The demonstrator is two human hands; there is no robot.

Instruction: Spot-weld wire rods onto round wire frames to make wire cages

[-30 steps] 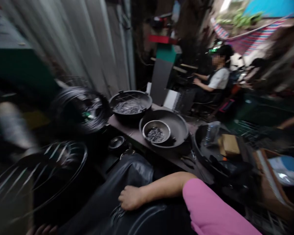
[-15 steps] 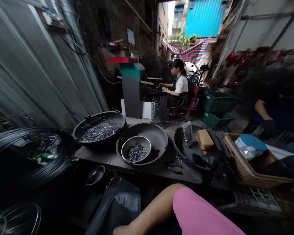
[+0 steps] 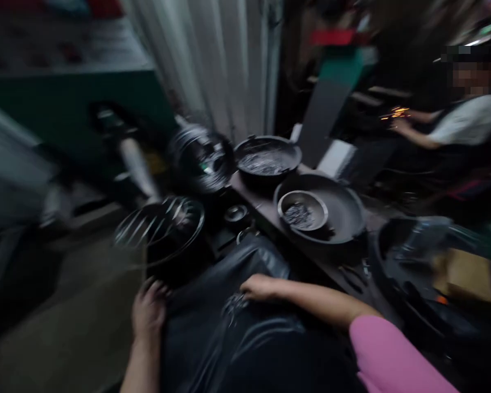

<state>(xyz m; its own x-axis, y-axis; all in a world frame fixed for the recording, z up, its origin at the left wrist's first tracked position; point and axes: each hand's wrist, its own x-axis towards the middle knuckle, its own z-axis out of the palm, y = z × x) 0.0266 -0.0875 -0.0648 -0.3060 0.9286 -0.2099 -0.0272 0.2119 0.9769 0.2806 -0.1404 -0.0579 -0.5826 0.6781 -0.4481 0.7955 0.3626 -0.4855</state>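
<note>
With the view turned back leftward since half a second ago. No longer cut by the lower edge, now whole: the bare right grip (image 3: 258, 286), a clump of thin dark wire pieces (image 3: 235, 307) showing again at its fingertips. Newly whole, well left of it: the bare left grip (image 3: 149, 307), only fingers a second ago. New, far above and right of the right grip: bright orange sparks (image 3: 397, 113) at a co-worker's bare hands (image 3: 401, 127). Gone beyond the right: the brown rectangular box and the striped red-white-blue cloth.
</note>
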